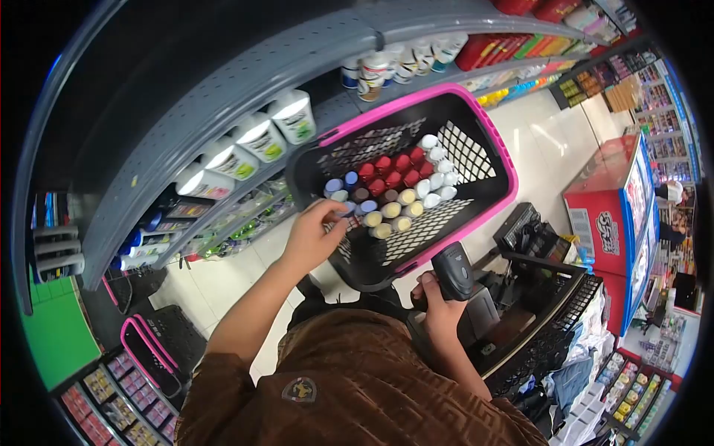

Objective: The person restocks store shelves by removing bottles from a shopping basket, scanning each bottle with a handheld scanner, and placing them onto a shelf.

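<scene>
A black shopping basket with a pink rim (509,152) is in front of me, with several capped bottles grouped by colour at its bottom. My left hand (316,234) reaches over the near left side, fingers curled at the blue-capped bottles (370,207); what lies between the fingertips is hidden. Red-capped bottles (394,167) stand in the middle, white-capped bottles (439,167) to the right, and cream-capped bottles (390,210) nearer me. Outside the basket's near right side, my right hand (439,305) is wrapped around a black handheld barcode scanner (452,271).
A grey store shelf (186,100) curves along the left, holding white bottles (256,137) and cups (401,63). A red and blue chest freezer (602,223) stands at right. A dark cart (535,320) with equipment is beside me. Another pink-handled basket (152,346) sits lower left.
</scene>
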### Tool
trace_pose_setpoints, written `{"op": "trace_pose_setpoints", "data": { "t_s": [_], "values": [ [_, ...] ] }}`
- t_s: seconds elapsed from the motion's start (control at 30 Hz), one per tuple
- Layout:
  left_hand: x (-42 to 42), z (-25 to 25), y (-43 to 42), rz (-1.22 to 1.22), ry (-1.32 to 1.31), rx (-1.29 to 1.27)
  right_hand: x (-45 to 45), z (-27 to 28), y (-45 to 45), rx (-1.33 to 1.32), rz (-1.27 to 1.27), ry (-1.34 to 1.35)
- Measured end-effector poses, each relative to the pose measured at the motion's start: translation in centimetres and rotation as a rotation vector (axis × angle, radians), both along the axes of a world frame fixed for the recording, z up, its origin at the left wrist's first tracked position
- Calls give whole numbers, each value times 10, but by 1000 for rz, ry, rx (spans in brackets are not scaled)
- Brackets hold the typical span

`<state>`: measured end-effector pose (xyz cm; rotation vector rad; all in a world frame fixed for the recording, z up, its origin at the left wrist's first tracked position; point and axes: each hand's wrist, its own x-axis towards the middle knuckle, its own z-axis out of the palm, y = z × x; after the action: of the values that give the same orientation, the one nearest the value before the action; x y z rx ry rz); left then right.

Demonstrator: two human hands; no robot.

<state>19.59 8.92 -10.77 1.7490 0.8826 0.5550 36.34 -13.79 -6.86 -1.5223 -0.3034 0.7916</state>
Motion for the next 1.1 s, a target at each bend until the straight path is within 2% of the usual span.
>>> {"op": "trace_pose_setpoints", "data": {
  "t_s": [0.07, 0.13, 0.23, 0.27, 0.33, 0.37, 0.43, 0.47, 0.5, 0.57, 0.63, 0.7, 0.8, 0.87, 0.93, 1.03, 1.1],
  "values": [
    [47, -11, 8, -143, 297, -99, 22, 4, -2, -60, -19, 47],
    [81, -73, 19, -285, 507, -47, 43, 4, -4, -58, -9, 69],
    [120, -127, 29, -342, 955, -75, 70, 2, -7, -58, 27, 76],
    [126, -141, 31, -343, 956, -78, 78, 2, -7, -68, 23, 82],
    [134, -155, 30, -495, 1178, -193, 96, 1, -5, -89, 29, 94],
    [136, -163, 25, -496, 1183, -208, 103, 0, -5, -97, 40, 87],
    [142, -157, 14, -697, 1269, -269, 114, -4, -6, -111, 61, 92],
    [144, -153, 6, -612, 1316, -180, 119, -11, -6, -92, 75, 95],
    [144, -156, 7, -604, 1325, -188, 124, -16, -3, -71, 89, 99],
    [141, -164, 8, -430, 1307, -135, 131, -21, 3, -87, 124, 103],
    [127, -177, 14, -275, 1212, 17, 133, -25, 6, -114, 156, 108],
    [122, -182, 25, -222, 1231, -10, 136, -30, 13, -84, 164, 104],
    [136, -154, 23, -330, 1269, -103, 136, -38, 17, -46, 179, 99],
    [150, -155, 13, -390, 1300, -157, 134, -33, 24, -79, 166, 123],
    [156, -178, -4, -365, 1226, -691, 133, -30, 24, -111, 148, 139],
    [162, -199, -23, -421, 1311, -566, 129, -30, 22, -116, 172, 63],
    [161, -212, -33, -408, 1321, -573, 127, -33, 17, -18, 157, 37]
  ]
}}
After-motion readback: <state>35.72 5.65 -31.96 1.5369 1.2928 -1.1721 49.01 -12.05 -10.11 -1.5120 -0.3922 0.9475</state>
